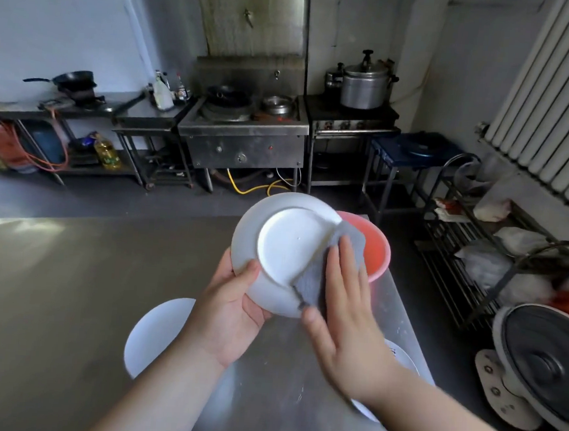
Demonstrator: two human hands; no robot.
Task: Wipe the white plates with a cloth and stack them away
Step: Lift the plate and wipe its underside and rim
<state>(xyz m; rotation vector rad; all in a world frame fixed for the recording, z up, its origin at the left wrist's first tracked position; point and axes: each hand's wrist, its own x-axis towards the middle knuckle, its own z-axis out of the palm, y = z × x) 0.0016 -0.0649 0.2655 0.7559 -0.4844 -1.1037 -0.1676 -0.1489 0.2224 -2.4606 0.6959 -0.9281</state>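
My left grip [232, 316] holds a white plate [288, 242] in the air above the desk [69, 284]. The thumb lies curled over the lower left rim and the palm is under the edge. The plate is tilted and its underside, with the round foot ring, faces me.

My right grip [347, 307] is spread. Its fingers lie straight and close together and press a grey cloth [352, 242] flat on the right side of the plate, while the thumb stands apart near the lower rim. The cloth covers the right edge of the plate and hangs a little over it.

Just behind the plate a pink bowl [376, 252] stands on the desk. A second plate [153, 334] lies flat on the desk, partly hidden by my left forearm. A third plate [401, 358] lies under my right forearm, near the right edge of the desk.
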